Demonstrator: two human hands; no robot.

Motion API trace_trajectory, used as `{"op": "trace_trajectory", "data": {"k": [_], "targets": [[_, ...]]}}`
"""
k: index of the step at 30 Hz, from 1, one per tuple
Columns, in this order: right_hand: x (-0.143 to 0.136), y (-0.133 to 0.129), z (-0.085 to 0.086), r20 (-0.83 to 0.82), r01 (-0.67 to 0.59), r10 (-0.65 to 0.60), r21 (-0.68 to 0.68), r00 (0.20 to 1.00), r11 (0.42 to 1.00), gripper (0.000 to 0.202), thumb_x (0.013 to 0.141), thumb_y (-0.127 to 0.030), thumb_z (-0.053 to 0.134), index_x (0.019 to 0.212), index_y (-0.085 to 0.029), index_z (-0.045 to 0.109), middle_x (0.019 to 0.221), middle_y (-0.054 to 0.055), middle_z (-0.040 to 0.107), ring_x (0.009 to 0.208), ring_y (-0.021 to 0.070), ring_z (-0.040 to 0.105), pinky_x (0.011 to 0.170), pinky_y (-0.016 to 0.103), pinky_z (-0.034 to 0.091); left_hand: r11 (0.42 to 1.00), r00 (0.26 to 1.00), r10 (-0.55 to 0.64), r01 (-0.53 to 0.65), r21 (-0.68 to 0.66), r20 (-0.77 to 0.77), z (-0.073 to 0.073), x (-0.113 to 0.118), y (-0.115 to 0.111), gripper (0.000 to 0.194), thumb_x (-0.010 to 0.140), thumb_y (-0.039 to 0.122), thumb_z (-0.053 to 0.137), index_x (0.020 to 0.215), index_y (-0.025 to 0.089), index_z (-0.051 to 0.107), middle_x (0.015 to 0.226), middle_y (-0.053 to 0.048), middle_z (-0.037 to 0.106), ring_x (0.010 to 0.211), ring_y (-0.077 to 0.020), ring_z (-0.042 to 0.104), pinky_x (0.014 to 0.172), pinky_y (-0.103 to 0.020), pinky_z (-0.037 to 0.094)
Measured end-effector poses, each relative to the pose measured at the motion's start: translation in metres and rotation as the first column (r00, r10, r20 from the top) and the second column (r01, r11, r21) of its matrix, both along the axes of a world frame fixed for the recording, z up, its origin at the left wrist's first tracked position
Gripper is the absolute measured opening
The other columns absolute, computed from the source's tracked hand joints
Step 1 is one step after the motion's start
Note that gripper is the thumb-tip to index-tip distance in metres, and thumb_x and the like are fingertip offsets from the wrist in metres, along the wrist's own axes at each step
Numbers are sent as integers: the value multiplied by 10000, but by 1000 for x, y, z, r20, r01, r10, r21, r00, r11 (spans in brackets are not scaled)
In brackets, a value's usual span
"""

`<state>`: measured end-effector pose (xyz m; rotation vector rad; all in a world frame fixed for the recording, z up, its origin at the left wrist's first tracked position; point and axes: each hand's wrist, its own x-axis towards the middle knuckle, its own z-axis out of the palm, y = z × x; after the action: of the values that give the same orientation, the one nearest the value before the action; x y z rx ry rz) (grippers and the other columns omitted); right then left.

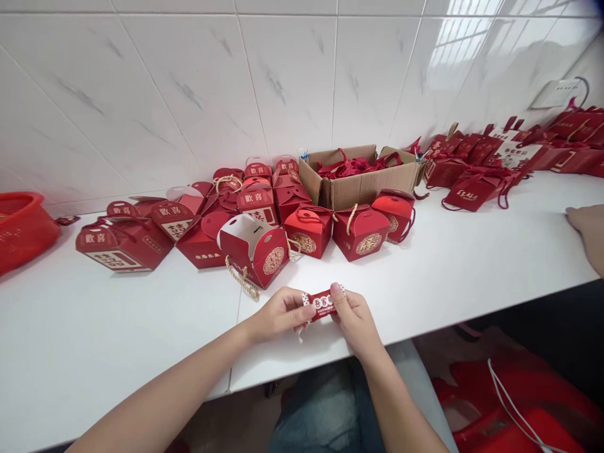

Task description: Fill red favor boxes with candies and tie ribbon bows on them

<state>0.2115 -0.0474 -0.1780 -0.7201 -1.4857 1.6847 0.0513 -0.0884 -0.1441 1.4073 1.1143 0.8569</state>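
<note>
Head feed up, both hands in view, low center, over the front part of the white table (472, 251). My left hand (279, 314) has thumb and fingers clamped on the left end of a small red packet (323, 306). My right hand (358, 324) pinches the right end, thumb on top. Packet is held between the two, printed face up: pale characters on red, dotted white ends (smaller print too fine for me to read). A thin whitish bit (301, 336) hangs under the left fingers; can't tell what it belongs to.

Nearest item past the hands: an open red box (272, 259), white inside, round gold emblem on its side, gold rope at both sides. Just right of it, two red boxes with gold emblems, the nearer with a twisted gold cord (352, 219). Behind those, a cardboard carton (365, 192) full of red ribbon (349, 165). More red boxes to the left, a red-orange basin (31, 229) at the far left edge. Right side: cluster of red bags (479, 189) near the tiled wall (283, 75), plus another person's arm (587, 233) at the table edge.
</note>
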Motion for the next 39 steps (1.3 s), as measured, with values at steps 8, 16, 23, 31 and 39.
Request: {"op": "trace_trajectory", "data": {"k": [8,16,23,31,39], "targets": [[-1,-3,9,-66,-23,24,13,998,1000,621,881,-637,384,477,-192,539,424,-13,404,425,110,309,475,263,305,999,999,-35,35,-42,-9,-2,1,-2,568,808,624,537,555,116,568,468,0,496,401,-63,423,417,-200,310],[-2,-5,9,-34,38,-36,66,999,997,605,901,-591,394,540,-171,637,466,19,534,489,146,486,544,267,402,1000,998,-9,9,5,-63,-6,-1,-2,591,792,662,519,557,121,554,478,-3,497,416,-71,423,418,-205,305],[-4,-5,3,-40,87,-85,65,996,994,547,930,-530,386,760,-139,728,624,51,651,578,159,564,613,270,456,990,988,112,-102,96,-104,-6,0,-1,563,819,649,490,574,142,498,488,30,430,457,-69,364,431,-207,261],[-2,-4,5,64,169,-183,184,981,968,552,934,-515,383,688,-142,708,597,41,626,572,151,543,600,254,427,992,987,115,-107,74,-113,-12,0,0,606,808,711,423,557,160,447,472,35,403,434,-74,352,429,-218,268],[-4,-2,-2,34,73,-77,106,996,992,588,917,-586,351,723,-137,676,584,27,588,541,141,501,594,268,430,984,981,143,-127,126,-130,-9,-2,0,590,837,668,440,576,142,495,455,34,410,431,-74,359,435,-222,249]]}}
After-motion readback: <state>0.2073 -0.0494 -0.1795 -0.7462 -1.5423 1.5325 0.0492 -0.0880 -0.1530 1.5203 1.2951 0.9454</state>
